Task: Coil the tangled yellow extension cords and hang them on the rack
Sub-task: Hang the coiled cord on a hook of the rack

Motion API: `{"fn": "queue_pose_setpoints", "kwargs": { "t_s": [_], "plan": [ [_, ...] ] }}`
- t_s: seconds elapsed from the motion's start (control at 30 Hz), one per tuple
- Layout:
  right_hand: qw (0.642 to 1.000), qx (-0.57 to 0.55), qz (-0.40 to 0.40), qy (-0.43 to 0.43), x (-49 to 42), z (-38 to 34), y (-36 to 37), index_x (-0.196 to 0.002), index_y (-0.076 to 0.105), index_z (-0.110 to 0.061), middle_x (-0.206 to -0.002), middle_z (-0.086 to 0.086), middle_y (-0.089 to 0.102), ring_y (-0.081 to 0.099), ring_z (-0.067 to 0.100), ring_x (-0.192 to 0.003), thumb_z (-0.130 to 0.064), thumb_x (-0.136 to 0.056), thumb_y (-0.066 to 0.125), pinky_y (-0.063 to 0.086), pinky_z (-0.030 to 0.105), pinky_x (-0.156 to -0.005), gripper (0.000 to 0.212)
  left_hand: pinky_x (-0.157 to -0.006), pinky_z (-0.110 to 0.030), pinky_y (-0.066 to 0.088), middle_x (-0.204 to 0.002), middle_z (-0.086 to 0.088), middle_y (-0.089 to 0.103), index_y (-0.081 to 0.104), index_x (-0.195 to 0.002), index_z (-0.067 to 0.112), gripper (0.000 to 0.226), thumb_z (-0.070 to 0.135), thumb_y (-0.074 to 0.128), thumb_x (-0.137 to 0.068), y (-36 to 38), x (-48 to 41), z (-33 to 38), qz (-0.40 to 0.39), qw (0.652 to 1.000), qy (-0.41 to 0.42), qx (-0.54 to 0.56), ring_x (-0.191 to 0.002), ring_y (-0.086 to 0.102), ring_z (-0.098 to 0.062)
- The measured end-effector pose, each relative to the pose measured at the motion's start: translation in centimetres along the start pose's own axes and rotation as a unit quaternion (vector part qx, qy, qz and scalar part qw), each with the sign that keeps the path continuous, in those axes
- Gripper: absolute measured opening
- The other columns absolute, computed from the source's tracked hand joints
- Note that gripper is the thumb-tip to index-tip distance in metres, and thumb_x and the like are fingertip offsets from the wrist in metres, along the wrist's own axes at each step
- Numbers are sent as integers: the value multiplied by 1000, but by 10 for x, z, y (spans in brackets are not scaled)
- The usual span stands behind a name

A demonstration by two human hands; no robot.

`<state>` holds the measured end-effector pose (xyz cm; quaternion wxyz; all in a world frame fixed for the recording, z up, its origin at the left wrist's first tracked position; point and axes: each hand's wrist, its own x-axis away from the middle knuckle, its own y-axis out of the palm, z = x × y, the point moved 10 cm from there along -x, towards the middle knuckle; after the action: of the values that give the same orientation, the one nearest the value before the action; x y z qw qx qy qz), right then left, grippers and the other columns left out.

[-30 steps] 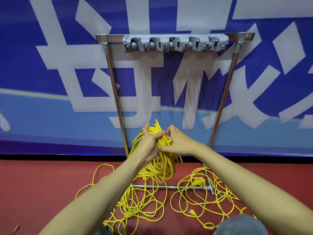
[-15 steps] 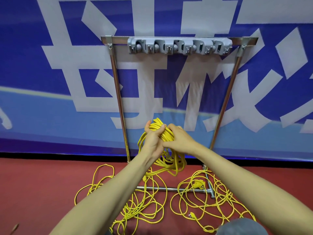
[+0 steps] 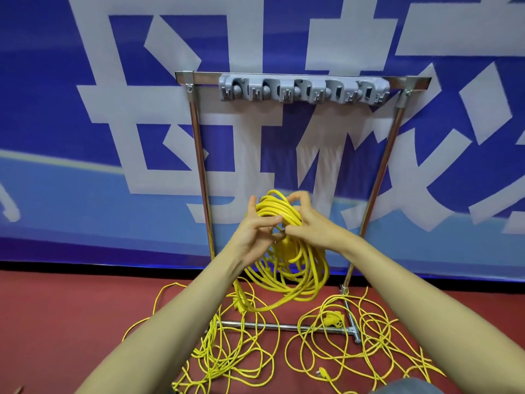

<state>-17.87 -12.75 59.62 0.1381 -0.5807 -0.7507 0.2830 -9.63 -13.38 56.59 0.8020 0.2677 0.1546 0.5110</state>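
A coil of yellow extension cord (image 3: 287,265) hangs between my hands in front of the metal rack (image 3: 199,155). My left hand (image 3: 255,231) holds the top of the coil from the left, thumb up and fingers curled over the strands. My right hand (image 3: 309,223) grips the same bundle from the right, fingertips hooked over its top. The grey hook strip (image 3: 304,89) on the rack's top bar is bare. More tangled yellow cord (image 3: 227,356) lies on the floor at the rack's base, with another loose heap (image 3: 355,345) to the right.
The rack's foot bar (image 3: 284,327) lies across the red floor (image 3: 56,322) among the cords. A blue banner with large white characters (image 3: 85,137) fills the wall behind. A grey knee or trouser leg (image 3: 409,388) shows at the bottom edge.
Both hands have lifted the coil higher off the floor, and more of the loop now hangs free below them. The view has tilted down and the rack's top bar sits lower in frame.
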Motion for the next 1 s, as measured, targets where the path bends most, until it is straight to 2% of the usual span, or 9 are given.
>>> {"fn": "queue_pose_setpoints", "kwargs": {
  "t_s": [0.07, 0.2, 0.3, 0.53, 0.6, 0.63, 0.7, 0.83, 1.0],
  "plan": [
    [1000, -15, -1, -13, 1, -3, -1, -121, 17, -24, -80, 5, 49, 47, 3, -57, 1, -84, 55, 43, 20, -57, 58, -59, -28, 49, -103, -7, 69, -15, -152, 33, 109, -18, 52, -83, 1, 4, 7, 2, 999, 0, -41, -74, 68, -15],
    [999, -20, -32, -30, 2, -7, 6, -127, 14, -29, -79, 0, 50, 46, 6, -58, 2, -84, 54, 41, 21, -57, 66, -95, -38, 51, -127, -18, 62, -23, -149, 27, 107, -14, 54, -88, -1, 11, 24, -3, 990, -24, -142, -99, 67, -27],
    [999, -18, -36, -37, -2, -12, 7, -131, 14, -27, -76, -3, 48, 44, 4, -56, 2, -84, 53, 39, 18, -55, 68, -103, -40, 45, -130, -18, 60, -19, -151, 25, 104, -11, 56, -89, -2, 14, 32, -7, 984, -34, -172, -102, 67, -27],
    [998, 16, -33, -43, -14, -21, -6, -127, 18, -25, -76, 7, 41, 40, 15, -61, 2, -82, 54, 38, 27, -55, 63, -84, -37, 58, -98, -14, 72, -6, -154, 32, 100, -2, 63, -89, -10, 25, 44, 2, 954, -36, -299, -86, 72, -24],
    [997, 36, -45, -50, -13, -25, -8, -128, 19, -23, -78, 9, 42, 40, 13, -60, 1, -83, 55, 39, 25, -55, 62, -70, -36, 60, -88, -10, 72, 19, -152, 22, 89, 12, 75, -84, -17, 27, 67, 44, 890, 29, -453, -71, 71, -22],
    [996, 45, -52, -55, -12, -27, -9, -128, 19, -22, -78, 9, 43, 41, 12, -60, 1, -83, 55, 38, 24, -56, 62, -70, -35, 57, -86, -3, 70, 29, -148, 21, 88, 23, 81, -77, -18, 28, 85, 76, 824, 96, -552, -71, 68, -21],
    [995, 54, -61, -64, -10, -34, -14, -129, 21, -22, -79, 11, 44, 41, 13, -61, 1, -83, 56, 38, 26, -58, 62, -84, -35, 48, -106, 4, 56, 26, -148, 25, 109, 39, 90, -61, -12, 29, 101, 77, 726, 207, -651, -94, 57, -17],
    [995, 20, -70, -74, -4, -49, -28, -130, 26, -26, -81, 18, 49, 44, 21, -66, -4, -78, 58, 41, 30, -61, 64, -114, -30, 26, -153, 7, 20, -10, -153, 29, 145, 37, 93, -51, -16, 13, 63, -63, 794, 173, -579, -143, 22, -6],
    [992, -59, -43, -102, 3, -65, -42, -126, 35, -21, -71, 1, 53, 46, 20, -64, 0, -75, 54, 43, 26, -60, 58, -106, -14, 36, -147, 19, 36, -6, -152, 38, 136, 13, 90, -60, -12, 6, 50, -99, 867, 135, -469, -134, 39, 5]
  ]
}}
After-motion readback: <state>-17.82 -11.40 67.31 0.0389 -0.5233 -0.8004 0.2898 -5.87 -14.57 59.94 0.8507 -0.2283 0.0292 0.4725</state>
